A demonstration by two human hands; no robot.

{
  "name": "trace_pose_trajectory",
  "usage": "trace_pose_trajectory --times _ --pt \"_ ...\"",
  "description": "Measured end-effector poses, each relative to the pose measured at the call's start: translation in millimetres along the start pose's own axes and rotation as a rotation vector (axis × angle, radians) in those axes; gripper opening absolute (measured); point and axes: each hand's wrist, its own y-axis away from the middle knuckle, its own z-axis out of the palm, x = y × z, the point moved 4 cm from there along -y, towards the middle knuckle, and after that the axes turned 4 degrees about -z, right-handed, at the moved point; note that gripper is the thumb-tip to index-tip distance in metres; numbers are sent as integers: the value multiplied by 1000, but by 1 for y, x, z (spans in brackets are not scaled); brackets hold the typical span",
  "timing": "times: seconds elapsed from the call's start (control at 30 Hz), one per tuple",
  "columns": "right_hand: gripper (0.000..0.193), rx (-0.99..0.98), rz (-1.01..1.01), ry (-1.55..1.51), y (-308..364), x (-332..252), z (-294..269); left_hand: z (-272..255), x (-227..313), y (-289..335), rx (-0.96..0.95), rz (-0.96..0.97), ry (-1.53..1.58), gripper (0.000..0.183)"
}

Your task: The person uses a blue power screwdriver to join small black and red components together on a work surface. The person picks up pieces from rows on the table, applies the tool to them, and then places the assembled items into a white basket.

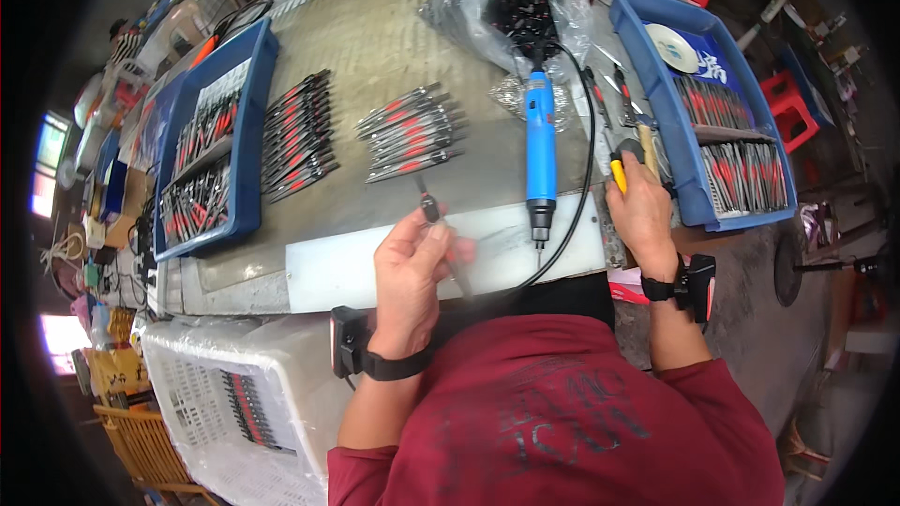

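My left hand (408, 258) is closed around a slim pen-shaped tool (428, 206) with a dark upper part; its lower end is blurred by motion. Above the right end of the white board, my right hand (644, 211) grips a yellow-handled tool (618, 173), its head too unclear to name. Between the two hands, a blue electric screwdriver (541, 136) points bit-down over the board, a black cord looping beside it. Just beyond my left hand lies a slanted row of slim grey and red tools (412, 136). A second such row (302, 136) lies farther left.
A blue tray (267, 131) of similar tools stands at left, another blue tray (714, 220) at right. The white board (328, 267) lies along the near table edge. A plastic bag (459, 9) of black parts sits at the back. A white plastic-lined basket (187, 342) stands below left.
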Motion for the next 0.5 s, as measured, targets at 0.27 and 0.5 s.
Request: trace_pose_trajectory --times 0.27,0.5 --pt "31 117 -91 -66 2 -1 -10 0 0 1 -4 11 35 22" --pt "13 -42 -65 -752 15 -43 -21 3 1 1 -1 48 39 19"
